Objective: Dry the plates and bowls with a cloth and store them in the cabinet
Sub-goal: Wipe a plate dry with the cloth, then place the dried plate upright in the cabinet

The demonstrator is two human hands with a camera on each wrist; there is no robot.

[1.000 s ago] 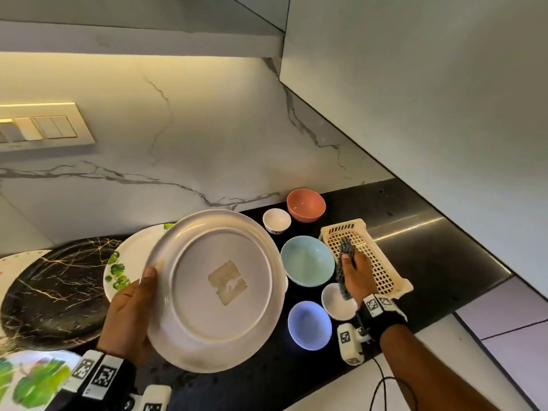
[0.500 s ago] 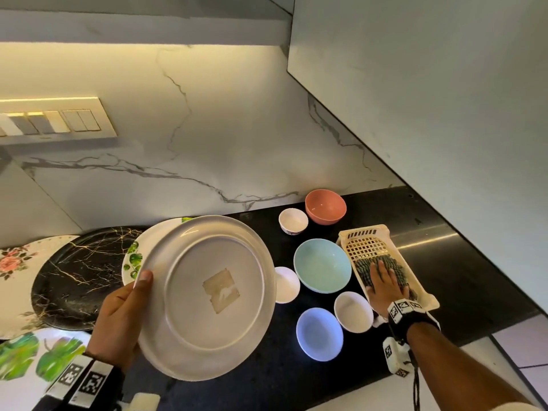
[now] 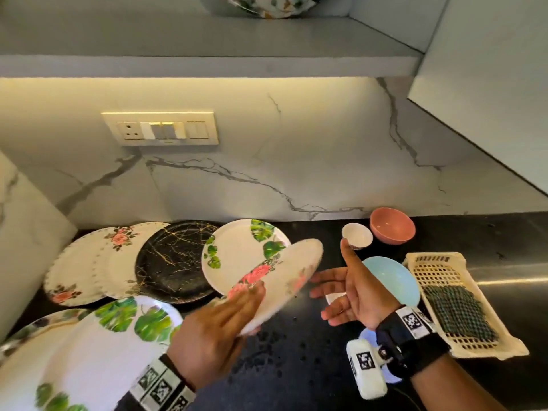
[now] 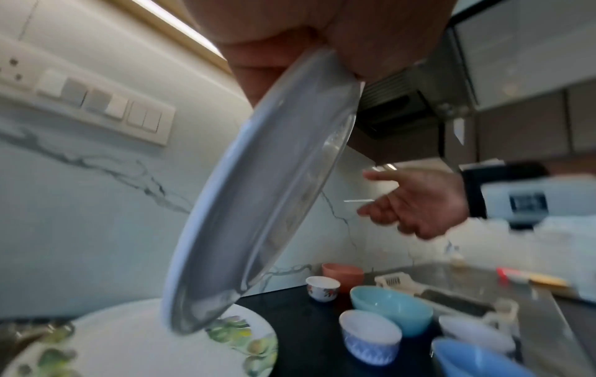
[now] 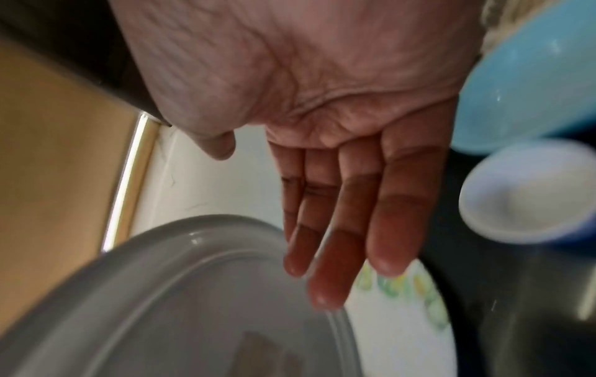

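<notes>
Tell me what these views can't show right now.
- Held plate: motion-blurred in the head view, pattern unclear.
- Left hand: fingers behind the plate, hidden.
- Dish on the shelf: cut off by the top edge.
- Blue bowl: covered by the right hand and wrist.

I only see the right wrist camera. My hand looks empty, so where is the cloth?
Observer: The cloth lies in the basket, right of your right hand.
Operator: What holds the plate?
Observer: The left hand grips the plate by its near rim, tilted.
Operator: Anything stored yet?
Observer: The edge of one patterned dish shows on the shelf above.
</notes>
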